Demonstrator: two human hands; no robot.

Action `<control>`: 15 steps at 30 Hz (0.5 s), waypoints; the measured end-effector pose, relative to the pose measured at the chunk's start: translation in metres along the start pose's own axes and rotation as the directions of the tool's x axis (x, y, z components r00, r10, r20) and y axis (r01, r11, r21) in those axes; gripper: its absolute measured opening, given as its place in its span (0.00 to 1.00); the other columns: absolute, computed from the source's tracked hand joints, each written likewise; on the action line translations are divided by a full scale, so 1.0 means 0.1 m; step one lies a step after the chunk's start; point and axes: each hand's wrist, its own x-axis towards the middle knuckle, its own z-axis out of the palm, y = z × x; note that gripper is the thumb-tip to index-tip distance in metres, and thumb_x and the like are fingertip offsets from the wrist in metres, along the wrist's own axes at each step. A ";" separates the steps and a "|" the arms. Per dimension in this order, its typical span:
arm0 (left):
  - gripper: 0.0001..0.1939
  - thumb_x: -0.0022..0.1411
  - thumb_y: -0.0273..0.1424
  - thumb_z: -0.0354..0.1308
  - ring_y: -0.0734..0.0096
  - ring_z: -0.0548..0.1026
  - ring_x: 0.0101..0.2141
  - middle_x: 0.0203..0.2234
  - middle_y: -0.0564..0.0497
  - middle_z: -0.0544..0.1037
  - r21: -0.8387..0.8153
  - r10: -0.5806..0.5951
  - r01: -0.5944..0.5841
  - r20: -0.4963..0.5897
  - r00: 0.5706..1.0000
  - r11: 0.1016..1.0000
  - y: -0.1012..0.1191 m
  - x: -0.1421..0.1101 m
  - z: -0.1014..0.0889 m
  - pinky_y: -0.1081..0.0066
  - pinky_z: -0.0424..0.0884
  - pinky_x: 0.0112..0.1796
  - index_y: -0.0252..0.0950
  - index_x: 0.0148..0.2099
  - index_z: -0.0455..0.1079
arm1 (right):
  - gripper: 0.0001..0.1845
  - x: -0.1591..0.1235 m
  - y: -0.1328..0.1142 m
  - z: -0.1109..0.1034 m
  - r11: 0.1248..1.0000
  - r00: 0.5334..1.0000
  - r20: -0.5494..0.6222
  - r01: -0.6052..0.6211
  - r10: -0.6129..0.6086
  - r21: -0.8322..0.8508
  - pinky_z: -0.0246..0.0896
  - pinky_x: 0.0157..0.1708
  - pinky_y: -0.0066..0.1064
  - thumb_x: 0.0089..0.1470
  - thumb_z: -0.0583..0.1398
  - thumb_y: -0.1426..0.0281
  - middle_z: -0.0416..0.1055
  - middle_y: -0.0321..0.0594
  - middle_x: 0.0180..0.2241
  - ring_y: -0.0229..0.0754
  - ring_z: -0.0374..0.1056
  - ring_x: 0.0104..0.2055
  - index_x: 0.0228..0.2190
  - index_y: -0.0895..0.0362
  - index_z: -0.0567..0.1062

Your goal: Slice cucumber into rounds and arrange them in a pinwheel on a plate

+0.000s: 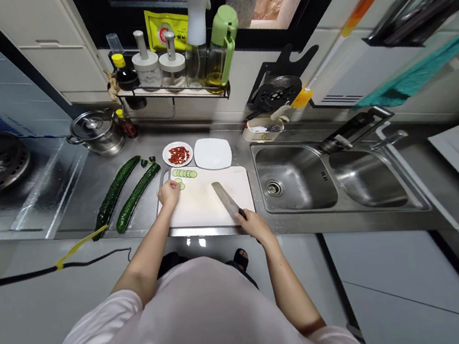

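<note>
My right hand (253, 226) is wrapped round the black handle of a kitchen knife (225, 198). The knife's broad blade points away from me and to the left, over the right half of a white cutting board (205, 210). At the board's left side my left hand (169, 194) is closed, its fingertips pinched at a pale green cucumber slice (181, 186). Just beyond those fingers, a row of overlapping cucumber slices (185, 173) lies along the board's far left corner. Left of the board rest two long dark green cucumbers (116, 192), with small cut-off ends (148, 161) near their far tips.
Behind the board stand a plate of chopped red pieces (178, 155) and a white square plate (212, 153). A double sink (294, 176) is to the right. A lidded steel pot (96, 131) stands back left, below a shelf of bottles and jars (174, 91).
</note>
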 end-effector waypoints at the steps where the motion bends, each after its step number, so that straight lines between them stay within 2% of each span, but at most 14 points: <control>1: 0.09 0.58 0.36 0.54 0.65 0.74 0.38 0.33 0.52 0.79 0.018 -0.003 0.003 -0.021 1.000 1.000 0.00 0.01 -0.01 0.65 0.62 0.44 0.42 0.36 0.74 | 0.25 0.00 0.00 0.00 1.000 1.000 0.000 0.001 -0.001 -0.004 0.54 0.32 0.29 0.62 0.46 0.52 0.75 0.49 0.40 0.47 0.70 0.41 0.40 0.58 0.72; 6: 0.10 0.58 0.35 0.52 0.58 0.73 0.42 0.34 0.48 0.79 0.095 -0.018 0.027 -0.094 0.995 0.995 0.01 0.01 -0.02 0.59 0.57 0.47 0.42 0.36 0.74 | 0.25 0.01 0.02 0.01 1.000 1.000 -0.005 0.011 -0.011 -0.013 0.54 0.33 0.29 0.63 0.46 0.52 0.75 0.49 0.40 0.47 0.70 0.42 0.40 0.57 0.72; 10: 0.10 0.59 0.35 0.52 0.56 0.72 0.43 0.34 0.48 0.79 0.128 -0.020 0.035 -0.115 0.993 0.991 0.02 -0.01 -0.03 0.56 0.55 0.48 0.42 0.36 0.74 | 0.25 0.02 0.04 0.04 1.000 1.000 -0.009 0.013 -0.014 -0.008 0.54 0.33 0.29 0.63 0.46 0.52 0.75 0.49 0.40 0.48 0.70 0.42 0.40 0.57 0.72; 15: 0.12 0.59 0.35 0.52 0.56 0.71 0.44 0.36 0.48 0.78 0.134 0.002 0.014 -0.119 0.993 0.991 0.03 -0.07 -0.07 0.56 0.55 0.48 0.44 0.43 0.73 | 0.26 0.03 0.03 0.04 1.000 1.000 0.002 0.008 -0.008 -0.004 0.54 0.33 0.28 0.63 0.46 0.51 0.75 0.49 0.41 0.46 0.70 0.42 0.41 0.58 0.72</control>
